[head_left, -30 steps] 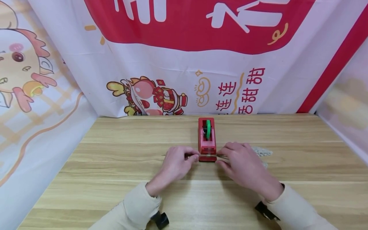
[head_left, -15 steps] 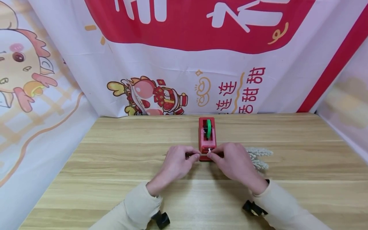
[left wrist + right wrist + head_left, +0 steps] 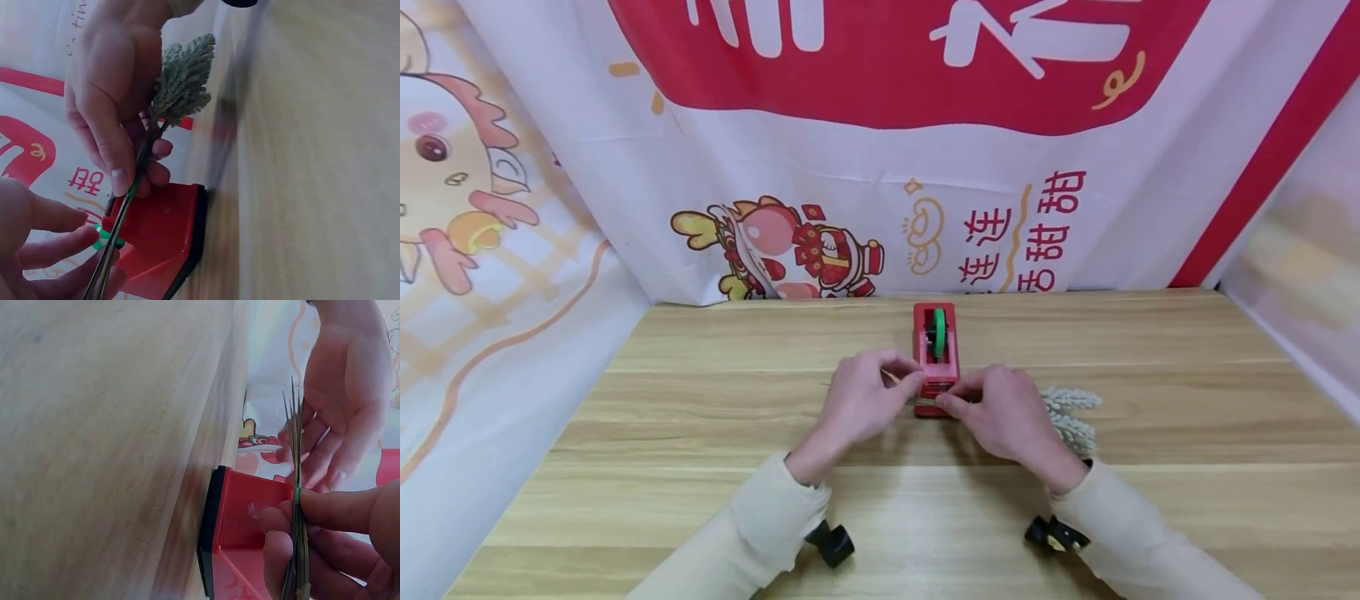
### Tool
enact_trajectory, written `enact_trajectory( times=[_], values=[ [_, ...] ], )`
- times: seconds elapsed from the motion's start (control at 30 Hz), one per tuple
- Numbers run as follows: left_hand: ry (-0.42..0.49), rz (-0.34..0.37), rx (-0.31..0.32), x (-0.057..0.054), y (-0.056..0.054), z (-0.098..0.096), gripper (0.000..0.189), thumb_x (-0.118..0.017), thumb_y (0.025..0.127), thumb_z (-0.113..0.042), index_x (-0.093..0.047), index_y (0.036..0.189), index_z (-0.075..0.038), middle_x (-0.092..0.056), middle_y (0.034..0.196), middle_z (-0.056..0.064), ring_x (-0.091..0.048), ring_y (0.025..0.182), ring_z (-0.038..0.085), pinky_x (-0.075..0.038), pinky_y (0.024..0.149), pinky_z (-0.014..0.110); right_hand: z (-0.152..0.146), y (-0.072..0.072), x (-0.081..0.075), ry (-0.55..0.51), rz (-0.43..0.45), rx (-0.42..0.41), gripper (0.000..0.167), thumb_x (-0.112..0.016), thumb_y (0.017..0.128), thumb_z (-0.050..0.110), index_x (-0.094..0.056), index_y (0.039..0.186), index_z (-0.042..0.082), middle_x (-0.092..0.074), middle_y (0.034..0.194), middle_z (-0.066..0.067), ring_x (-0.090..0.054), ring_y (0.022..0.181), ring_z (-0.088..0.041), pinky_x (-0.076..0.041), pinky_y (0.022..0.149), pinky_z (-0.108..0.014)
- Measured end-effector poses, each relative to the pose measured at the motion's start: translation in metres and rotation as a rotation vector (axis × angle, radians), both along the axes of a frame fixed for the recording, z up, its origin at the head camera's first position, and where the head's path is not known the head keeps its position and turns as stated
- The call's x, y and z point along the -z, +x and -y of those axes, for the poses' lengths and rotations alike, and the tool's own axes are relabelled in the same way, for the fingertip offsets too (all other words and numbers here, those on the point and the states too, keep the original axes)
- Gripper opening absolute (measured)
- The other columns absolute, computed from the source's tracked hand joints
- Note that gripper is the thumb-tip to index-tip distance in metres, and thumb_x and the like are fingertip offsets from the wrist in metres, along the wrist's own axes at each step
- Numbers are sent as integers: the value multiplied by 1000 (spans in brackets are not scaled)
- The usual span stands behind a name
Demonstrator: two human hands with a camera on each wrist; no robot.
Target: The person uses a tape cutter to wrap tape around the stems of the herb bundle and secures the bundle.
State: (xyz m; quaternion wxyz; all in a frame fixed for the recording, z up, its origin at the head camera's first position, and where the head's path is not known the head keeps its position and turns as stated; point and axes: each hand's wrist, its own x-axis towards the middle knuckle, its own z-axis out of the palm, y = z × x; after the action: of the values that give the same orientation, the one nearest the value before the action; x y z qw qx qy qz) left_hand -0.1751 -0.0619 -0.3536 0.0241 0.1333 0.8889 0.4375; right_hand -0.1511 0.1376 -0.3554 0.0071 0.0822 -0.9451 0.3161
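Note:
My right hand pinches a bunch of thin stems with fluffy grey-green heads pointing right. In the right wrist view a narrow green band circles the stems just beside the right thumb tip. My left hand is close to the bare stem ends, its thumb and forefinger extended and slightly apart in the left wrist view, the other fingers behind the stems. Both hands work right at the front of a red tape dispenser, which carries a green roll.
The dispenser stands on a wood-grain table, toward its back edge. Behind it hangs a printed white and red cloth, with more printed cloth at both sides. A black wrist mount shows under the left sleeve.
My right hand first shifts left along the stems to the dispenser's front. My left fingers then leave their pinch on the stems and rise slightly. The view tilts a little.

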Motion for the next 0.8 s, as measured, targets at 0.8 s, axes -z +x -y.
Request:
enact_trajectory(
  times=[0.8],
  values=[
    [143, 234, 182, 11, -19, 0, 28, -60, 108, -13, -80, 116, -32, -65, 143, 3, -69, 69, 29, -42, 50, 26, 1, -2, 0, 28, -28, -26, 12, -78, 97, 27, -86, 96, 18, -77, 78, 6, -53, 66, -14, -39, 69, -32]
  ],
)
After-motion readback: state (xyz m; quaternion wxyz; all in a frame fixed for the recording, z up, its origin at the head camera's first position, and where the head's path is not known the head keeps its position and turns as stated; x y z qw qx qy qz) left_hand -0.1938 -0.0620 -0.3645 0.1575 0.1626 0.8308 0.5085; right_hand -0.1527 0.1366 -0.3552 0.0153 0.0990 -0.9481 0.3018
